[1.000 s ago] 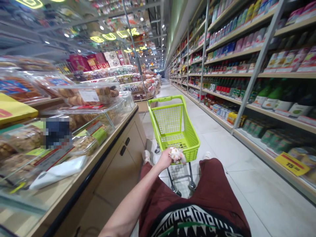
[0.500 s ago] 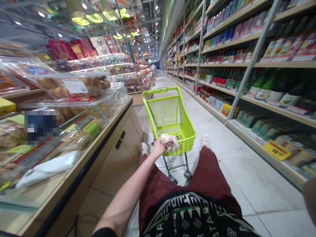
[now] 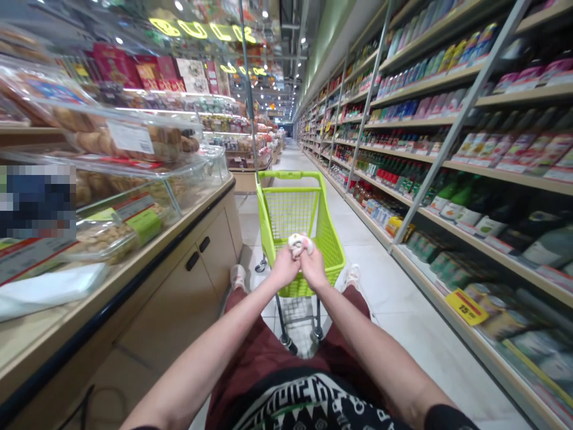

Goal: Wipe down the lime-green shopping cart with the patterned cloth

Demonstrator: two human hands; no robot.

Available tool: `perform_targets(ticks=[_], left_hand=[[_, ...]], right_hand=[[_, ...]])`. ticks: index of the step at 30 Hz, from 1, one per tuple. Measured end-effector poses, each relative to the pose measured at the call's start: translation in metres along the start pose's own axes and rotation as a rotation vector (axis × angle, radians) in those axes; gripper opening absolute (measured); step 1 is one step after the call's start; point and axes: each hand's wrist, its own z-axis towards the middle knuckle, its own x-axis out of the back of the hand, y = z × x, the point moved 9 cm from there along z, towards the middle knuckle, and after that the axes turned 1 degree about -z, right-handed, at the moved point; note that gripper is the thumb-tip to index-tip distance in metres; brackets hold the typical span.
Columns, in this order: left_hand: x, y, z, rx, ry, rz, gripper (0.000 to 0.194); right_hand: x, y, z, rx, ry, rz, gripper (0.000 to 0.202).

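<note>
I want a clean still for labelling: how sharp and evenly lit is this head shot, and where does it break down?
Head view: the hands with the small pale bundle and the green cart are fairly sharp; the right-hand shelves and left counter smear toward the edges; wide-angle distortion bends the shelf uprights; ceiling lights glare on the clear bakery lids; one patch at left is pixelated.

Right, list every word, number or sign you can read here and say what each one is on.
"BULK": yellow neon sign above the bakery counter.
"15": yellow price tag on the lower shelf edge at right; the smaller print after it is blurred.
White label on the clear pastry box: too blurred to read.
Red and green counter tags: unreadable.
Bottle and packet labels on the right shelves: too small.
Green cart: no readable text.
</note>
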Motion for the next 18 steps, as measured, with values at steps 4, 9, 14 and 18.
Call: perform_targets(ticks=[4,9,14,18], left_hand=[[-0.017,-0.013,-0.016,-0.180,-0.111,0.354,0.051],[-0.043,-0.047,-0.033,-0.290,-0.286,0.531,0.025],[-0.033,-0.055,-0.025,-0.422,-0.344,0.479,0.028],[-0.019,-0.059,-0.017,-0.416,-0.384,0.539,0.032]], right_hand=[[0.013,0.000,-0.003,0.259,-0.016,-0.295,0.033],[-0.024,0.025,-0.044,0.394,-0.360,-0.657,0.041],[-0.013,0.043,-0.040,0.507,-0.473,-0.775,0.039],[0.040,0.063,-0.012,0.414,-0.367,-0.913,0.029]])
